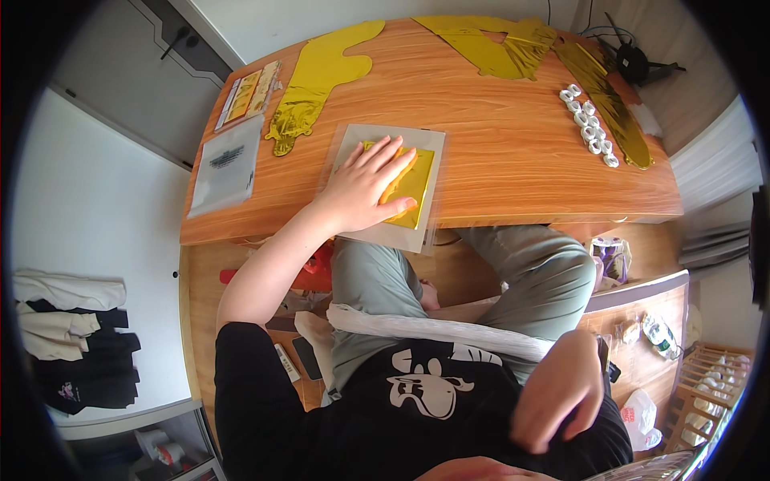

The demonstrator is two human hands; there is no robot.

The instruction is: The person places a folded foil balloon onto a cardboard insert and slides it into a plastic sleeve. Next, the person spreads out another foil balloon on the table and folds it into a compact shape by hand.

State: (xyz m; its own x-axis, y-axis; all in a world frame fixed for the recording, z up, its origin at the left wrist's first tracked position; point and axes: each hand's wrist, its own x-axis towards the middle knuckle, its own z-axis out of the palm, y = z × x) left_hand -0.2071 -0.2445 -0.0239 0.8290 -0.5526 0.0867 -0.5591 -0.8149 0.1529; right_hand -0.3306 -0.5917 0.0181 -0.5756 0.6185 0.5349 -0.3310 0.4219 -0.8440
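Gold foil (411, 186), folded flat inside a clear plastic sleeve (429, 148), lies at the near edge of the wooden table (513, 144), pinned under the left hand (365, 188) with fingers spread wide. The right hand (557, 393) hangs loosely curled and empty by the lap. With the sleeve's near corner overhanging the edge, it could slip floorward if that palm lifts.

The person's left hand (365, 188) lies flat, fingers spread, on a folded gold foil piece (411, 186) inside a clear plastic sleeve (385, 232) at the near edge of the wooden table (513, 152). Beyond that hand, more gold foil shapes (321, 76) lie spread, with a cluster of small white rolls (589, 124) far to its right. The right hand (557, 393) hangs blurred, loosely curled, near the lap, well apart from the table.
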